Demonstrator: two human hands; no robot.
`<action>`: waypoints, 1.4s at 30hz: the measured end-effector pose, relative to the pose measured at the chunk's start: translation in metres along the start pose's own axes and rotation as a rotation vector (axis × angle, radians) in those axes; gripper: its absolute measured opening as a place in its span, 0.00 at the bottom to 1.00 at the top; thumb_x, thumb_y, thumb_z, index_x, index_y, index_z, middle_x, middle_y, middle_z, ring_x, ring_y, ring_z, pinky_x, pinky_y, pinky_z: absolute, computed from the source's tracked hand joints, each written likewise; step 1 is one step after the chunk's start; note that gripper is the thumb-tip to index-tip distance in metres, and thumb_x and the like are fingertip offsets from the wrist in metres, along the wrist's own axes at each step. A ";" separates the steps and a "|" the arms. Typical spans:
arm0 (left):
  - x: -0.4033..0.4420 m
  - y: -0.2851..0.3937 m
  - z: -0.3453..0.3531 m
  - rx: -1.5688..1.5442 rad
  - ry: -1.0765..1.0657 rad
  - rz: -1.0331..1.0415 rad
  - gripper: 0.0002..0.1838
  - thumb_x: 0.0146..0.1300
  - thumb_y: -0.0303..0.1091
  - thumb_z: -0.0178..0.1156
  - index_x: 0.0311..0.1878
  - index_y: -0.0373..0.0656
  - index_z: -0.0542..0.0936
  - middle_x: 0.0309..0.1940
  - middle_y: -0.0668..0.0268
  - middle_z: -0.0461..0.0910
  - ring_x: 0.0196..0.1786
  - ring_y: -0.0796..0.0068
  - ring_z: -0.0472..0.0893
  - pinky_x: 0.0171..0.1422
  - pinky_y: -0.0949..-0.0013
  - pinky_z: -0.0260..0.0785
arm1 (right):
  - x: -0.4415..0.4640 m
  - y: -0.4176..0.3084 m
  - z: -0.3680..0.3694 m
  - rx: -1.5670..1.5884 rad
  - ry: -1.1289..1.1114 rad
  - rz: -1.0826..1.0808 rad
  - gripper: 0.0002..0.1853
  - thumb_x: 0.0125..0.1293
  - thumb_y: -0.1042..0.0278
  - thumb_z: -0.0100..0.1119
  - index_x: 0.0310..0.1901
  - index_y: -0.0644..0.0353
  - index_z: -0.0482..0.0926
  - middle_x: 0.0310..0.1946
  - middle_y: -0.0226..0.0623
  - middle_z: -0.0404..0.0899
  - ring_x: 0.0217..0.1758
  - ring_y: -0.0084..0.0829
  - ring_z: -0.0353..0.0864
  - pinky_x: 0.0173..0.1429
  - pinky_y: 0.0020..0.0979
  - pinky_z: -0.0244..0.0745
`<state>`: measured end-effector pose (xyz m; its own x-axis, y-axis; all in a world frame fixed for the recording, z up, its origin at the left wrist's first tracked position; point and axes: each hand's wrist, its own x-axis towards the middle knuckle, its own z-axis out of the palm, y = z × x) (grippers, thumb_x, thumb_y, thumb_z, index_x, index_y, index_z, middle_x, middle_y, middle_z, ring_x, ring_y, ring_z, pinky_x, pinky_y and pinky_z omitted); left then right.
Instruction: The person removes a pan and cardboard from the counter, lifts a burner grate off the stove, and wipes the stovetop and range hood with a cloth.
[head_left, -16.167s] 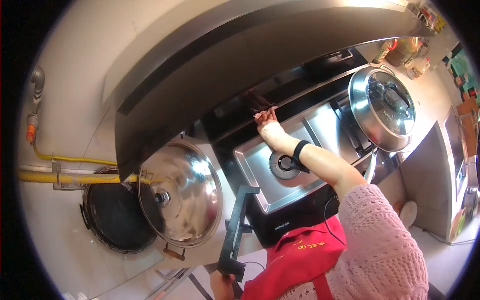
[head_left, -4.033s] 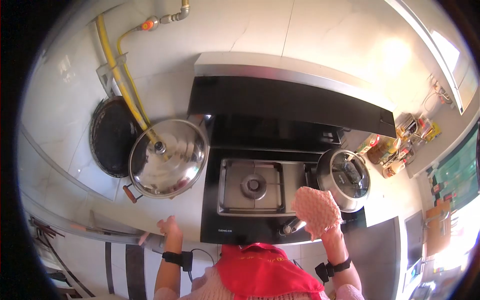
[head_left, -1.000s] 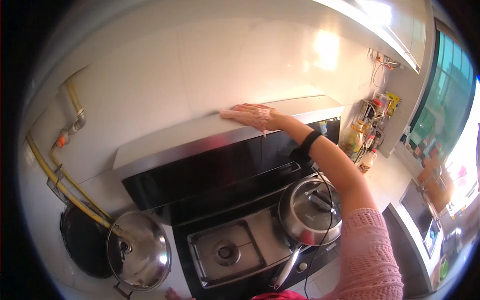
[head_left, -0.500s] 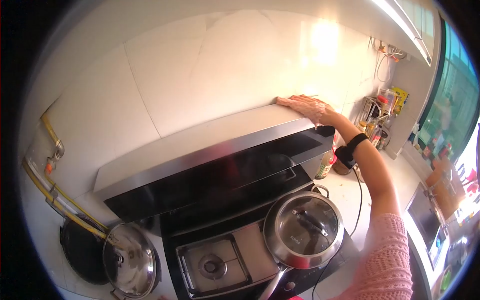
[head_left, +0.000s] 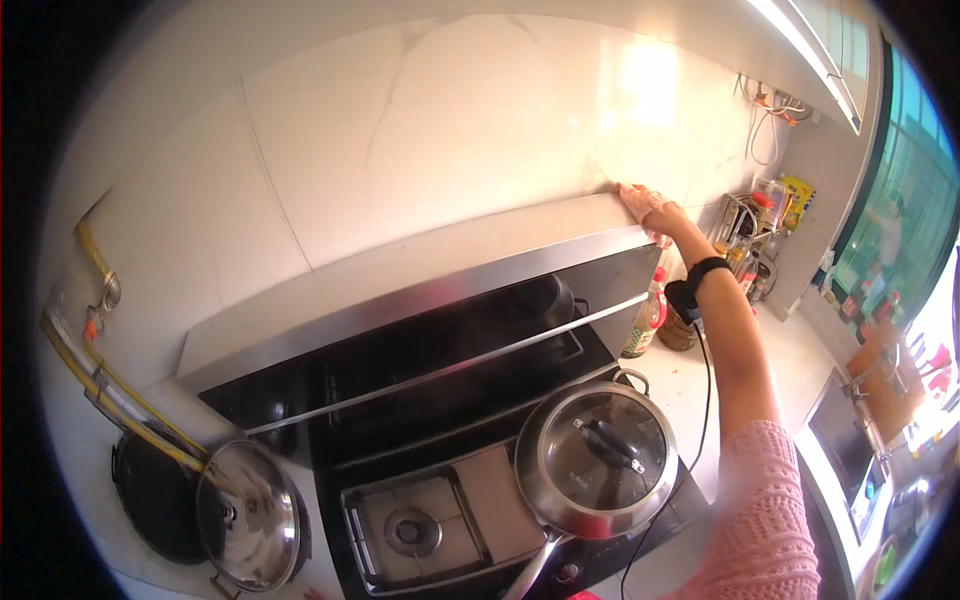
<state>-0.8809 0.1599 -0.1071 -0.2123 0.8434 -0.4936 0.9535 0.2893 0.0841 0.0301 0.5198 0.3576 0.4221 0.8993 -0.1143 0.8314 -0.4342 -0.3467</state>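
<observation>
My right hand (head_left: 650, 212) rests at the right end of the range hood's flat top (head_left: 420, 245), close to the tiled wall. Its fingers press a crumpled pale pink cloth (head_left: 636, 203) against the edge; part of the cloth is hidden by the hand. A black band with a dark device circles the wrist, and a pink knitted sleeve covers the upper arm. Of my left hand (head_left: 314, 594), only a small bit shows at the bottom edge, beside the stove; its fingers cannot be made out.
Below the hood, a lidded pan (head_left: 598, 460) sits on the right burner, handle toward me; the left burner (head_left: 412, 532) is bare. A lidded pot (head_left: 250, 515) and a black pan (head_left: 158, 495) stand left. Bottles (head_left: 645, 318), a cord (head_left: 706, 400) and a spice rack (head_left: 750, 225) are right.
My right hand has slid to the right along the hood's top with the cloth, reaching its right end. The view has shifted slightly.
</observation>
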 end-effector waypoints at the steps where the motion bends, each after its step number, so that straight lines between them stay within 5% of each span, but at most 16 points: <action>1: -0.001 -0.002 0.001 -0.010 0.012 0.007 0.71 0.48 0.71 0.64 0.74 0.28 0.32 0.74 0.34 0.33 0.77 0.34 0.33 0.76 0.37 0.28 | 0.009 0.000 0.002 -0.037 0.000 0.073 0.22 0.67 0.59 0.44 0.63 0.51 0.66 0.58 0.37 0.73 0.67 0.37 0.68 0.67 0.42 0.66; 2: -0.001 -0.004 0.002 -0.026 0.024 0.019 0.71 0.49 0.71 0.64 0.74 0.28 0.32 0.75 0.35 0.33 0.77 0.35 0.33 0.76 0.37 0.28 | 0.015 -0.002 0.004 -0.074 -0.004 0.145 0.22 0.66 0.58 0.45 0.61 0.52 0.67 0.59 0.38 0.72 0.67 0.36 0.68 0.67 0.43 0.66; 4: -0.003 -0.008 0.005 -0.059 0.051 0.039 0.71 0.49 0.71 0.63 0.74 0.28 0.31 0.75 0.35 0.33 0.77 0.35 0.33 0.77 0.37 0.28 | 0.076 0.043 0.035 -0.447 0.321 -0.243 0.23 0.64 0.55 0.47 0.58 0.54 0.68 0.61 0.38 0.71 0.68 0.36 0.67 0.66 0.45 0.67; 8: 0.008 -0.013 0.022 -0.064 0.086 0.050 0.70 0.50 0.70 0.63 0.74 0.28 0.31 0.76 0.39 0.32 0.77 0.37 0.29 0.77 0.38 0.24 | -0.021 -0.029 0.044 -0.651 0.376 -0.212 0.18 0.66 0.61 0.45 0.55 0.55 0.69 0.59 0.40 0.74 0.67 0.38 0.67 0.66 0.50 0.65; 12: -0.005 0.013 -0.002 -0.065 -0.029 -0.074 0.69 0.50 0.69 0.64 0.75 0.34 0.32 0.77 0.44 0.33 0.77 0.39 0.28 0.77 0.36 0.24 | -0.012 -0.071 0.077 -0.275 0.292 -0.262 0.20 0.68 0.64 0.45 0.60 0.60 0.65 0.61 0.43 0.71 0.67 0.44 0.67 0.65 0.52 0.65; 17: -0.040 0.053 -0.039 -0.173 0.057 -0.188 0.54 0.58 0.64 0.58 0.76 0.39 0.48 0.77 0.47 0.39 0.77 0.36 0.37 0.70 0.24 0.41 | -0.095 -0.204 0.136 -0.596 0.497 -0.553 0.24 0.67 0.58 0.46 0.63 0.57 0.66 0.62 0.46 0.69 0.64 0.40 0.70 0.65 0.47 0.64; 18: 0.005 0.013 0.010 -0.225 0.297 0.010 0.81 0.28 0.55 0.81 0.76 0.38 0.32 0.74 0.33 0.36 0.76 0.29 0.34 0.72 0.26 0.29 | -0.118 -0.235 0.142 -0.607 0.488 -0.605 0.25 0.66 0.56 0.47 0.63 0.54 0.66 0.64 0.46 0.67 0.65 0.41 0.69 0.66 0.47 0.63; 19: 0.032 -0.023 0.063 -0.196 0.267 -0.027 0.79 0.30 0.56 0.80 0.76 0.39 0.33 0.75 0.38 0.35 0.76 0.32 0.34 0.70 0.25 0.37 | -0.136 -0.273 0.147 -0.595 0.299 -0.541 0.28 0.65 0.58 0.49 0.67 0.55 0.64 0.69 0.48 0.61 0.72 0.47 0.61 0.70 0.53 0.58; 20: 0.024 -0.008 0.055 -0.174 0.235 -0.076 0.78 0.31 0.56 0.80 0.76 0.40 0.34 0.76 0.42 0.34 0.77 0.35 0.35 0.67 0.24 0.45 | -0.160 -0.300 0.156 -0.528 0.324 -0.686 0.42 0.50 0.68 0.67 0.68 0.64 0.59 0.65 0.49 0.67 0.71 0.50 0.63 0.69 0.51 0.60; 21: 0.007 0.015 0.032 -0.160 0.199 -0.135 0.76 0.33 0.57 0.79 0.77 0.41 0.35 0.77 0.47 0.33 0.78 0.37 0.36 0.65 0.22 0.52 | -0.165 -0.323 0.174 -0.512 0.372 -0.784 0.39 0.54 0.66 0.62 0.68 0.62 0.60 0.66 0.49 0.65 0.71 0.51 0.62 0.70 0.52 0.58; 23: -0.012 0.037 0.008 -0.189 0.190 -0.206 0.76 0.33 0.56 0.79 0.77 0.42 0.36 0.77 0.47 0.34 0.77 0.37 0.37 0.65 0.25 0.55 | -0.170 -0.375 0.214 -0.473 0.457 -0.996 0.32 0.63 0.60 0.51 0.69 0.57 0.61 0.68 0.49 0.62 0.73 0.53 0.58 0.72 0.53 0.56; 30: -0.033 0.057 -0.025 -0.205 0.202 -0.251 0.72 0.35 0.55 0.79 0.77 0.42 0.41 0.77 0.47 0.39 0.78 0.38 0.41 0.69 0.28 0.50 | -0.224 -0.530 0.286 -0.269 0.696 -1.433 0.36 0.53 0.65 0.65 0.65 0.57 0.63 0.60 0.45 0.72 0.66 0.43 0.69 0.68 0.42 0.65; 33: -0.036 0.057 -0.030 -0.226 0.212 -0.241 0.71 0.35 0.55 0.79 0.77 0.42 0.42 0.77 0.46 0.40 0.78 0.38 0.41 0.69 0.27 0.50 | -0.264 -0.577 0.297 -0.306 0.682 -1.567 0.28 0.59 0.63 0.58 0.61 0.57 0.67 0.58 0.46 0.73 0.65 0.43 0.70 0.68 0.43 0.65; 36: -0.042 0.054 -0.030 -0.271 0.285 -0.203 0.69 0.35 0.53 0.79 0.77 0.43 0.46 0.77 0.48 0.40 0.78 0.39 0.40 0.70 0.27 0.46 | -0.282 -0.610 0.304 -0.298 0.297 -1.261 0.23 0.61 0.58 0.54 0.57 0.56 0.71 0.58 0.44 0.73 0.65 0.44 0.70 0.69 0.43 0.64; 40: -0.050 0.048 -0.024 -0.363 0.357 -0.180 0.62 0.39 0.53 0.77 0.76 0.47 0.52 0.77 0.54 0.43 0.78 0.43 0.42 0.73 0.29 0.40 | -0.266 -0.595 0.327 -0.396 1.004 -1.576 0.24 0.64 0.53 0.51 0.60 0.54 0.72 0.65 0.40 0.68 0.72 0.44 0.62 0.73 0.48 0.58; 42: -0.050 0.051 -0.015 -0.407 0.427 -0.188 0.55 0.45 0.53 0.73 0.74 0.48 0.55 0.77 0.55 0.46 0.78 0.44 0.44 0.73 0.29 0.40 | -0.273 -0.581 0.335 -0.575 1.027 -1.611 0.28 0.65 0.49 0.49 0.63 0.54 0.70 0.69 0.40 0.63 0.76 0.42 0.54 0.75 0.51 0.51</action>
<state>-0.8252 0.1398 -0.0652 -0.5162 0.8434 -0.1491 0.7510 0.5294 0.3945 -0.6888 0.5440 0.2781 -0.8594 0.1380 0.4923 0.4977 0.4466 0.7435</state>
